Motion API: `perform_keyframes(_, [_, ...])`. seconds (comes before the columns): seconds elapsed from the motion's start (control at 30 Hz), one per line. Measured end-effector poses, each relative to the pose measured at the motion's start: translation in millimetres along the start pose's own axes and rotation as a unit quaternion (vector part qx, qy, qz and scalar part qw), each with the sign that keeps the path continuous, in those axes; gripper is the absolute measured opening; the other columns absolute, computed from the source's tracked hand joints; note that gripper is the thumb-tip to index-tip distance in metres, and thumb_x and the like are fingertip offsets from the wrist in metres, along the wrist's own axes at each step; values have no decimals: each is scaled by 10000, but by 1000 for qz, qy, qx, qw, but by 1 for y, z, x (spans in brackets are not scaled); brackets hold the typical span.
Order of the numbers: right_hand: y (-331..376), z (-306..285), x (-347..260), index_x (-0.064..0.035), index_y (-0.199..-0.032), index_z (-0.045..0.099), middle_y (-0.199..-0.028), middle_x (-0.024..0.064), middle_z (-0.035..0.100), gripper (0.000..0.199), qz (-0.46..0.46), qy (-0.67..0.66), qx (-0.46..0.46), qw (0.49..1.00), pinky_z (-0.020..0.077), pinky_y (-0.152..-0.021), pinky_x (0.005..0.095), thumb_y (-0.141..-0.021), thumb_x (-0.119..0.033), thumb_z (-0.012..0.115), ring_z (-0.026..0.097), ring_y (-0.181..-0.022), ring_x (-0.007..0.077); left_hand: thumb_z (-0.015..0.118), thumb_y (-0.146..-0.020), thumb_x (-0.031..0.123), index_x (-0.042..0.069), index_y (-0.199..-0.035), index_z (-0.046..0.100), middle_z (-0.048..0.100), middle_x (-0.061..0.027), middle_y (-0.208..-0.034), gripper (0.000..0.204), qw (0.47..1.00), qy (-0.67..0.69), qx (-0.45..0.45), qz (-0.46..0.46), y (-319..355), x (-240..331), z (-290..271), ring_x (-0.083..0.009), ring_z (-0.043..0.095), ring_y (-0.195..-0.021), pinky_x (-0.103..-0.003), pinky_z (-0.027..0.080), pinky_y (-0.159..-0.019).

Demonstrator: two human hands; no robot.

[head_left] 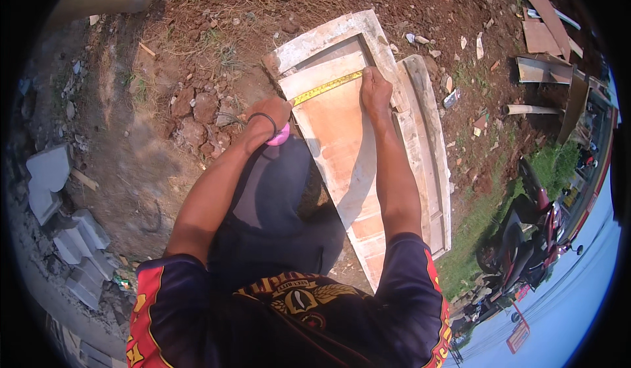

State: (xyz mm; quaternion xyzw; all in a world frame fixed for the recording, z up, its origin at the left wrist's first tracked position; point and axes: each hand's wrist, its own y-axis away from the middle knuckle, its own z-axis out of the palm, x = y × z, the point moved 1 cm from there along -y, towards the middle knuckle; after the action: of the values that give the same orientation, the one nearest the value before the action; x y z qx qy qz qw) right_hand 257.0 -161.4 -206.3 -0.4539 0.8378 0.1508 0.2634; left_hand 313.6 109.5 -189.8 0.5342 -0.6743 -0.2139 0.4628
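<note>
A yellow measuring tape is stretched across the upper part of a weathered wooden panel. My left hand, with a dark band at the wrist, is closed on the tape at the panel's left edge. A round pink thing shows below that hand; whether it is the tape's case I cannot tell. My right hand is closed on the other end of the tape, at the inner edge of the panel's right frame strip. A shadow falls across the panel beside my right forearm.
Another framed wooden panel lies partly under the first, to its right. Reddish soil with stones surrounds them. Grey concrete blocks sit at the left. Scrap boards lie at the far right, and a motorcycle stands on grass at the right.
</note>
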Motion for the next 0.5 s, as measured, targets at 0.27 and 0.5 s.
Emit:
perform_keyframes(0.27, [-8,-37,-14,-14,-898,704,-785,171,671,239,-83,12,-15,996,492,-658,376,-892,-247,650,656,-725,306,476,-916,418,4,-957,697,666,-281,-968,472,999,-21,26,28,-13,-4,-2,-452,637,-954,-514,487,-843])
perform_keyframes(0.5, [-27,-68,-52,13,-907,692,-686,38,611,343,19,-186,22,982,438,-569,307,-983,-293,558,516,-582,132,481,-919,435,12,-929,697,675,-263,-936,475,999,-33,24,32,-13,-1,-5,-440,651,-887,-511,496,-803])
